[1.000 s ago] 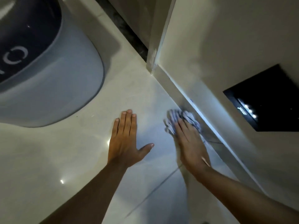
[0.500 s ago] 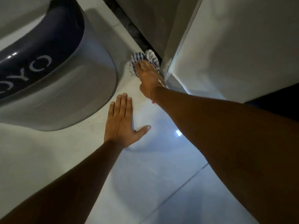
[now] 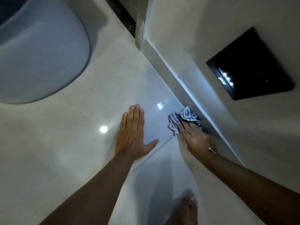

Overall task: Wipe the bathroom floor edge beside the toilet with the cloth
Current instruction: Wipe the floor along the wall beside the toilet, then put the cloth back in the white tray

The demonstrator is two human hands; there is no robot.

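Observation:
A crumpled blue-and-white striped cloth lies on the glossy pale floor tile against the skirting strip at the foot of the right wall. My right hand presses down on the cloth, its fingers covering the near half. My left hand rests flat on the tile to the left of it, fingers together and thumb spread, holding nothing. The white toilet base fills the upper left, well clear of both hands.
A black square recess is set in the right wall above the skirting. A dark gap runs along the far wall behind a corner post. My bare foot stands at the bottom edge.
My right hand has drawn the cloth back along the wall edge from the far corner by the toilet to a spot near me. The left hand stays planted on the tile.

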